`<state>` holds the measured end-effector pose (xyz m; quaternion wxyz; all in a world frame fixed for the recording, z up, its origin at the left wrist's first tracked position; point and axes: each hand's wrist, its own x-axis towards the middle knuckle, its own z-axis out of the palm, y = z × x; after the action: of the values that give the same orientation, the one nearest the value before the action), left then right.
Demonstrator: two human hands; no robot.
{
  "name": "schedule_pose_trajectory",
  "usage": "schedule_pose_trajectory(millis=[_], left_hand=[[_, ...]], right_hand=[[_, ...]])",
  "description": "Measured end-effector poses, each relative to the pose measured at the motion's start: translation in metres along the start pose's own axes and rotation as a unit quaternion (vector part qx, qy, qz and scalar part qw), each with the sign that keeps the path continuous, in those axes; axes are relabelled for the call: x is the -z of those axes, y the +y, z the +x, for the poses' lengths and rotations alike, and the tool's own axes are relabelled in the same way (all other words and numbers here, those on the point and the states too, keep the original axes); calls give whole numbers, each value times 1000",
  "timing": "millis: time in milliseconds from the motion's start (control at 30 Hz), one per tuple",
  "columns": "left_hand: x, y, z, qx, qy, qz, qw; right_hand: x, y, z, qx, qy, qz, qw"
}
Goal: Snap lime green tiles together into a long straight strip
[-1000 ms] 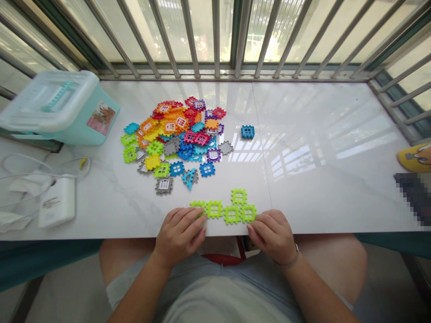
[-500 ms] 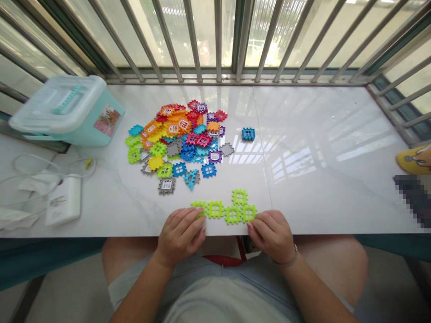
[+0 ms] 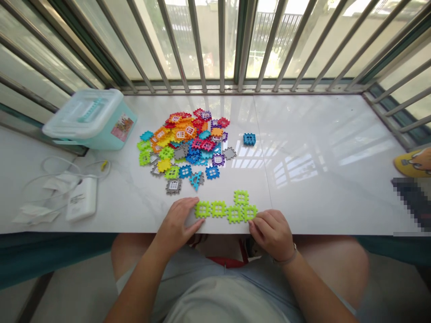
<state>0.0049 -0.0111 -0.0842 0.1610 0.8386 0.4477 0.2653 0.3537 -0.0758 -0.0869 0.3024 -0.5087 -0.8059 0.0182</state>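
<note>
Several light green window tiles lie flat in a row close to the table's front edge, with one green tile [image 3: 241,197] set behind the row's right part. My left hand [image 3: 179,220] is at the left end, its fingertips and thumb spanning the back and front edges of the leftmost green tile [image 3: 202,209]. At the other end, the bent fingers and thumb of my right hand [image 3: 272,229] pinch the near right corner of the rightmost green tile [image 3: 249,212]. Between them lie two more green tiles [image 3: 218,209], the right one a little nearer me.
A heap of colourful interlocking tiles [image 3: 182,134] spreads behind the row, left of centre. A small blue tile stack [image 3: 249,139] stands apart. At left are a lidded turquoise box [image 3: 114,130], a white power adapter [image 3: 81,199] and cables. A yellow item [image 3: 412,162] sits far right, before window bars.
My left fingers have drawn back from the top of the leftmost green tile to its edges, uncovering it. My right hand stays at its tile. The camera view has shifted slightly.
</note>
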Motion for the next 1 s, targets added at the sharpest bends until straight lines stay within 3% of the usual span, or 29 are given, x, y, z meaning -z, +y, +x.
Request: schedule_pose_trajectory(millis=[200, 700, 1000], left_hand=[[4, -10, -7, 8, 4, 5, 1000], [0, -8, -2, 19, 4, 12, 1000], [-4, -10, -8, -16, 29, -5, 999]], right_hand=[[-1, 0, 0, 5, 6, -6, 1000], [-3, -1, 1, 4, 15, -26, 1000], [-1, 0, 0, 2, 22, -17, 1000]])
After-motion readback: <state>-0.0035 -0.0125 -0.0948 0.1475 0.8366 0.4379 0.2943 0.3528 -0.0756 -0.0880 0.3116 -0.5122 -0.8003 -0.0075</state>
